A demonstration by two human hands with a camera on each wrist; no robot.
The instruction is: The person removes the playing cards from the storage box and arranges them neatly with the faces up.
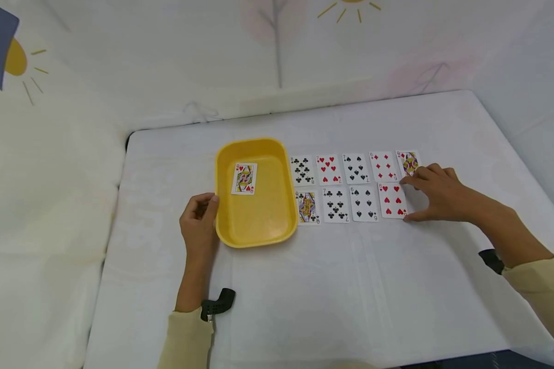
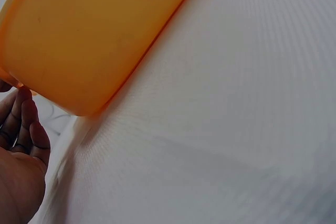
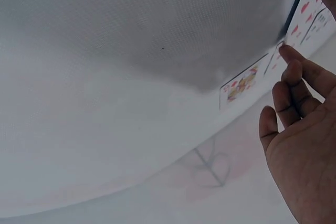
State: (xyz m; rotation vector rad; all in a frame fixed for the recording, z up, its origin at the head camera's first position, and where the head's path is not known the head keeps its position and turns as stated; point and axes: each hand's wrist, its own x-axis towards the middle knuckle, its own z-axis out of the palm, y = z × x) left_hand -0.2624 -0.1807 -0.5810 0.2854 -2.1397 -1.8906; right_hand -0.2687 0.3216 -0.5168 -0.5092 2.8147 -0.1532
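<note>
A yellow tray (image 1: 257,215) stands on the white-covered table with a queen of hearts (image 1: 244,179) face up in it. My left hand (image 1: 199,224) pinches the tray's left rim, the thumb on top and the fingers curled at the outside. At the far right of the near card row, my right hand (image 1: 448,193) holds the six of hearts (image 1: 391,200) by its right corners, thumb at the near one and index finger at the far one. A face card (image 1: 409,162) with red marks lies just beyond that hand, partly hidden by its fingers.
Two rows of face-up playing cards run right from the tray, among them a six of diamonds (image 1: 383,166), a six of spades (image 1: 363,203) and a seven of clubs (image 1: 336,205). A white cloth wall (image 1: 203,72) with drawn suns and trees rises behind the table.
</note>
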